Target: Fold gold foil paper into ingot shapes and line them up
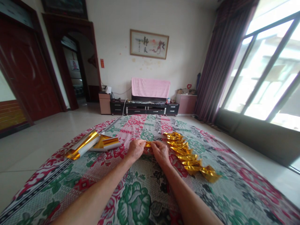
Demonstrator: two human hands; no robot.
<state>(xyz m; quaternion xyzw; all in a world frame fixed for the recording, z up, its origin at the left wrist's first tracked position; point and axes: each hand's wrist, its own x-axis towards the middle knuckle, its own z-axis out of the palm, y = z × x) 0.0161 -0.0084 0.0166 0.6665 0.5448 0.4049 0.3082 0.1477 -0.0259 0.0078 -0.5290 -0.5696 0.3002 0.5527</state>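
Between my two hands is a small piece of folded gold foil paper (148, 144), mostly covered by the fingers. My left hand (136, 148) pinches its left end, and my right hand (160, 152) grips the right end. Just right of my right hand, a slanting row of several folded gold paper ingots (187, 153) lies on the flowered cloth (134, 203). Off to the left are curled sheets of gold paper with white backs: a long roll (84, 144) and a shorter curled stack (107, 143) beside it.
The cloth covers a wide rounded surface under my arms. Beyond it stands a low black TV cabinet (145, 108) with a pink cloth (151, 87) draped over something on top. A framed picture (149, 44) hangs above. A curtain (225, 59) and a large window (264, 68) are at right.
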